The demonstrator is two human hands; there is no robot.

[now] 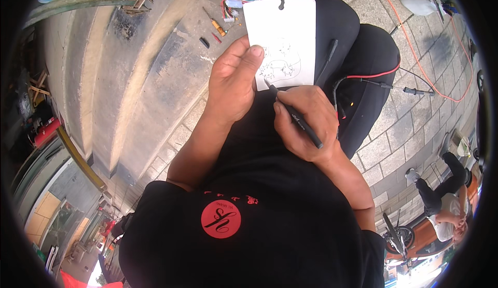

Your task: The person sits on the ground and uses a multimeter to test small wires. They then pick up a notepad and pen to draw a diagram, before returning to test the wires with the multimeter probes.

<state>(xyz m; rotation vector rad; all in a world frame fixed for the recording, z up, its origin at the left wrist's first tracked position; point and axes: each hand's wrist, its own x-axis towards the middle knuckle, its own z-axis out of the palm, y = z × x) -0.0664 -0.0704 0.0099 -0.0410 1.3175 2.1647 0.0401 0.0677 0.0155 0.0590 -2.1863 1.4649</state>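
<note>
My left hand [234,80] pinches the left edge of a white card [280,23], thumb on top. The card has a slotted hole near its far edge, and a black line sketch covers its near half. In my right hand [311,119] is a black pen [298,117], gripped for writing, its tip at the card's lower left by the drawing. The card is held above my dark-trousered legs. Across my right thigh lie test leads [363,76], red and black, with black probe handles.
On the stone step at the left lie a yellow-handled screwdriver [218,27], a wire connector bundle [232,8] and small black and red pieces. An orange cable [399,21] loops over the paving at the right. Another person [443,205] sits at the far right near a motorbike.
</note>
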